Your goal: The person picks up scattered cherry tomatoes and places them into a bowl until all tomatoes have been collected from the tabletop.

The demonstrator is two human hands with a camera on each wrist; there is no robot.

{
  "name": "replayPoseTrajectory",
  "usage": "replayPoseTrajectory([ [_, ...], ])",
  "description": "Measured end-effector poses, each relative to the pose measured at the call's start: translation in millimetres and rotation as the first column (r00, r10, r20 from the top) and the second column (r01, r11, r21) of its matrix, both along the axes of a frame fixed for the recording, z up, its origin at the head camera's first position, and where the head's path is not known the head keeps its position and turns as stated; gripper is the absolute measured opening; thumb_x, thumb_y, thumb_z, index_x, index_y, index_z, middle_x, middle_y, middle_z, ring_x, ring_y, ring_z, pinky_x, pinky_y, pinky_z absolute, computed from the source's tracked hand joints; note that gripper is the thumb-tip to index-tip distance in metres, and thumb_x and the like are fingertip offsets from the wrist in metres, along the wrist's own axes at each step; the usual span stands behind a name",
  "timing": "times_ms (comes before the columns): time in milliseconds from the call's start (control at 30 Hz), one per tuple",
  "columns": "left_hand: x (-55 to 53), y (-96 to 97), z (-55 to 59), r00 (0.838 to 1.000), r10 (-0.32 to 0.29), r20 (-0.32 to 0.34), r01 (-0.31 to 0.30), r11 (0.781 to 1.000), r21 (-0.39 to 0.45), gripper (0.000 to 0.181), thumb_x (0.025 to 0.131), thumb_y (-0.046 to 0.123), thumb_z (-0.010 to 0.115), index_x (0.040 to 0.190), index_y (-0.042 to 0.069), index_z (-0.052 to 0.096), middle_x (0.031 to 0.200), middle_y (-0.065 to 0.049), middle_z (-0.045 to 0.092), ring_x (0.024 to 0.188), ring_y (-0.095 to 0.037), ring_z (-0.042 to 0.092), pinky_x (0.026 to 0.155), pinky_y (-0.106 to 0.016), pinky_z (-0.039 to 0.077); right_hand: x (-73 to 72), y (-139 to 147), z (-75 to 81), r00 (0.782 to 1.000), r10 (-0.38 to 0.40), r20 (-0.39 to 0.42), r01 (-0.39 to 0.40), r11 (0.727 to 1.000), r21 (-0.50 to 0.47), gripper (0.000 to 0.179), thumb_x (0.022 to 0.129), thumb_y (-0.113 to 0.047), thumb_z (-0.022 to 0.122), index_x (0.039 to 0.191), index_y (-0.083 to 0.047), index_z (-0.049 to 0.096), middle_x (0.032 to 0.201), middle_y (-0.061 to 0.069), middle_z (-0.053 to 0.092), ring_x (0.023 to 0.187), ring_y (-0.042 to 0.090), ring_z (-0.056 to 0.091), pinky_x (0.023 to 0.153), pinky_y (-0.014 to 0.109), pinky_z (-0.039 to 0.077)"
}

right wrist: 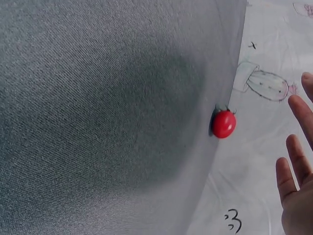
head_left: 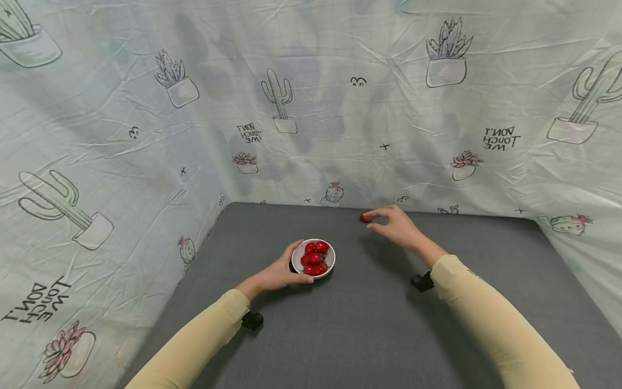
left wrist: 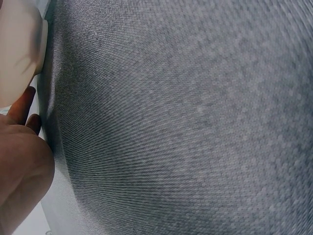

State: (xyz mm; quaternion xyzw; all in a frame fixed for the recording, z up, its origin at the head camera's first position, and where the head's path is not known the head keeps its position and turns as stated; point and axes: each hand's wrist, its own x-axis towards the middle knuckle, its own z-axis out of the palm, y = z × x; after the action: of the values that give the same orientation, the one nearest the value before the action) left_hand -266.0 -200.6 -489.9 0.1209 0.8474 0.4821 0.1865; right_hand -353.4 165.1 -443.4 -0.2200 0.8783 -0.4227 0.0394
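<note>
A small white bowl [head_left: 332, 269] stands on the grey table, holding several red cherry tomatoes [head_left: 315, 258] with green stems. My left hand [head_left: 284, 270] grips the bowl's left side, its thumb along the near rim and its fingers reaching round the far side. In the left wrist view the bowl's pale outer wall [left wrist: 19, 54] shows beside my fingers. One lone cherry tomato [right wrist: 224, 123] lies near the table's far edge. Fingers spread and slightly bent, my right hand [head_left: 396, 227] is over the table close to that tomato, apart from it in the right wrist view.
The grey cloth-covered table [head_left: 340, 329] spreads out in front of me. Right behind its far edge hangs a pale curtain [head_left: 311, 108] printed with potted cacti, which also runs along the left and right sides. Each wrist wears a black device [head_left: 251, 320].
</note>
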Motion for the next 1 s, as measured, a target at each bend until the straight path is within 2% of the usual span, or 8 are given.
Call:
replayPoseTrajectory([
  [267, 0.0, -1.8, -0.1, 1.000, -0.004, 0.001, 0.004, 1.000, 0.003, 0.112, 0.083, 0.042, 0.086, 0.165, 0.026, 0.011, 0.167, -0.008, 0.020, 0.150, -0.027, 0.025, 0.116, -0.056, 0.025, -6.4, 5, -5.9, 0.999, -0.020, -0.044, 0.021, 1.000, 0.013, 0.038, 0.100, -0.023, 0.069, 0.137, -0.011, 0.067, 0.132, 0.009, 0.065, 0.139, 0.036, 0.039, 0.110, 0.062, 0.030],
  [500, -1.1, -3.3, -2.7, 1.000, -0.006, 0.006, 0.006, 1.000, 0.000, 0.112, 0.083, 0.042, 0.086, 0.165, 0.030, 0.011, 0.167, -0.006, 0.019, 0.151, -0.026, 0.024, 0.117, -0.056, 0.025, -13.2, 9, -8.6, 0.997, -0.053, -0.061, 0.054, 0.999, 0.010, 0.037, 0.101, -0.018, 0.068, 0.136, -0.007, 0.066, 0.132, 0.014, 0.065, 0.137, 0.038, 0.043, 0.109, 0.062, 0.032],
  [733, -2.7, -3.5, -4.3, 1.000, 0.002, 0.016, -0.002, 1.000, -0.001, 0.111, 0.083, 0.043, 0.086, 0.164, 0.030, 0.012, 0.167, -0.007, 0.020, 0.151, -0.027, 0.024, 0.116, -0.057, 0.025, -21.2, 10, -10.4, 0.993, -0.073, -0.093, 0.075, 0.997, 0.010, 0.039, 0.099, -0.015, 0.070, 0.137, -0.005, 0.065, 0.137, 0.016, 0.063, 0.134, 0.038, 0.048, 0.120, 0.059, 0.011],
  [1000, -1.7, -1.6, -2.0, 1.000, -0.001, 0.020, 0.001, 1.000, 0.014, 0.112, 0.083, 0.042, 0.087, 0.165, 0.029, 0.011, 0.166, -0.008, 0.020, 0.150, -0.027, 0.024, 0.116, -0.056, 0.025, -30.2, 6, -19.6, 0.990, -0.090, -0.110, 0.096, 0.994, 0.047, 0.040, 0.100, -0.016, 0.069, 0.138, -0.004, 0.064, 0.138, 0.017, 0.062, 0.136, 0.039, 0.047, 0.120, 0.059, 0.003],
])
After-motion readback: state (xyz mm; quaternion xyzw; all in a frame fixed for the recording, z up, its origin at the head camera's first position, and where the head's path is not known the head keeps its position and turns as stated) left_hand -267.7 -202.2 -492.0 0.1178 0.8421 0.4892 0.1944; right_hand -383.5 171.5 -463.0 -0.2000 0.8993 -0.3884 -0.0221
